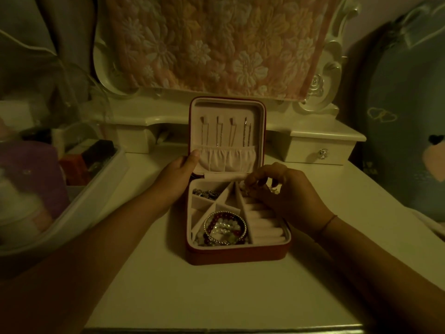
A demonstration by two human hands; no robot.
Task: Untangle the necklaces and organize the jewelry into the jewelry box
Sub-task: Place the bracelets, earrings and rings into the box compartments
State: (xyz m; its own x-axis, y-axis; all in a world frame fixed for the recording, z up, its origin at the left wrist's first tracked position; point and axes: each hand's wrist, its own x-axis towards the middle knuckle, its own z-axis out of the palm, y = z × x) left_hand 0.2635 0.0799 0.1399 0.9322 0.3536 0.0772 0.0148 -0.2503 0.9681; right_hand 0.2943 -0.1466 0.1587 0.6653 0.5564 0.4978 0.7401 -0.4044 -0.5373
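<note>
Both forearms are seen reaching in from the near edge, over the pale bench (216, 297). The left hand (177, 175) is curled round the left edge of the upright lid (262, 131), just above the hinge, with the thumb laid on the lid's inner lining. The right hand (284, 189) is held over the far right corner of the tray, its fingertips bunched together on a small glinting piece (248, 189); what kind of piece cannot be told. A thin cord (328, 221) is worn on the right wrist.

The jewelry box (238, 256), red outside and pale inside, is stood open at mid-bench between the hands. Four necklaces (222, 131) are hung side by side in the lid, their lower ends tucked into a gathered pocket (226, 156). In the tray, beaded bracelets (225, 227) are piled in the near left compartment, dark jewelry (207, 193) is noted in the far left one, and ring rolls (265, 220) run along the right side.

A clear plastic bin (96, 196) of blurred items is placed at the left. At the far side, an ornate white frame (334, 68) draped with a floral cloth (212, 44) is recorded, with a small drawer (317, 153) at far right. A blue cushion (404, 104) is seen at the right edge.
</note>
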